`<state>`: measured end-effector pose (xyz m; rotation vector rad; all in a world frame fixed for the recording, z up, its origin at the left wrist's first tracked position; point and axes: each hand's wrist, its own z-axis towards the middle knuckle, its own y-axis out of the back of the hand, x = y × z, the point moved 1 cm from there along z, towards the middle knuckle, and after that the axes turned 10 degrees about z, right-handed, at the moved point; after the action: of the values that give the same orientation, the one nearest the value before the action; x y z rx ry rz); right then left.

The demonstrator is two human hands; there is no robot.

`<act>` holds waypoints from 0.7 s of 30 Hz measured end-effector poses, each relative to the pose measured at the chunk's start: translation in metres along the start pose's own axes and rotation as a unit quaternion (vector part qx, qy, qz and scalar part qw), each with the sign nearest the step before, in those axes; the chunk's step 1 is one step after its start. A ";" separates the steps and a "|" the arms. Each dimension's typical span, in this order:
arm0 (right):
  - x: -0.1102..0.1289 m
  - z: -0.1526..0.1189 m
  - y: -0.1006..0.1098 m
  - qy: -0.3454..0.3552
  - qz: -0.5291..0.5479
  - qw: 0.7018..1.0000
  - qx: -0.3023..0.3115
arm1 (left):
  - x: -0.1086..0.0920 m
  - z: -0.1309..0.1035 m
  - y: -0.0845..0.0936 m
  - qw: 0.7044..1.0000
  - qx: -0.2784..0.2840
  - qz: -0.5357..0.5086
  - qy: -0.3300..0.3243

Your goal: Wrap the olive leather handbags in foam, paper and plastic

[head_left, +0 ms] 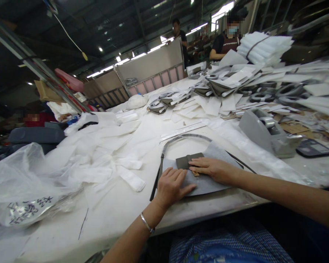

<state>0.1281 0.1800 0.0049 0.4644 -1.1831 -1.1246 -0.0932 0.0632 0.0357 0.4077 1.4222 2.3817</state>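
A handbag (181, 164) lies flat at the table's near edge, with a sheet of pale grey wrapping paper (205, 184) over its body. Its dark flap tab shows through the middle of the paper, above a small gold clasp (196, 174). The wrapped handle (186, 136) arches away from me. My left hand (171, 184) rests on the paper at the bag's left side, fingers spread. Flat beside the tab, my right hand (211, 168) has its fingers stretched out over the paper's right part. Part of the bag is hidden beneath the paper and my hands.
On the right stand a grey tape dispenser (263, 131) and a dark flat device (314, 148). White paper strips (120, 168) and a clear plastic bag (24, 182) with handwriting cover the left. More bags (222, 87) and papers are piled at the back, where a masked person (226, 47) works.
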 end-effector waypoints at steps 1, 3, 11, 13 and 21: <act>0.001 0.000 -0.001 0.002 -0.006 1.000 0.001 | -0.001 -0.001 0.001 0.999 -0.014 0.003 -0.031; 0.002 -0.001 -0.002 0.011 -0.016 1.000 0.002 | -0.003 -0.001 0.002 0.992 -0.020 -0.006 -0.121; -0.002 -0.001 -0.005 0.021 -0.080 0.997 0.007 | -0.023 0.006 0.014 0.981 0.119 -0.073 -0.135; -0.002 0.000 -0.005 0.023 -0.093 0.995 -0.006 | -0.030 0.005 0.017 0.983 0.124 -0.089 -0.101; 0.012 0.024 0.000 0.032 -0.081 0.996 -0.010 | -0.023 -0.006 -0.068 0.983 -0.086 0.024 -0.158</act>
<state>0.1060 0.1755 0.0194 0.5853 -1.0919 -1.2500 -0.0658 0.0785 -0.0290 0.7433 1.0670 2.3250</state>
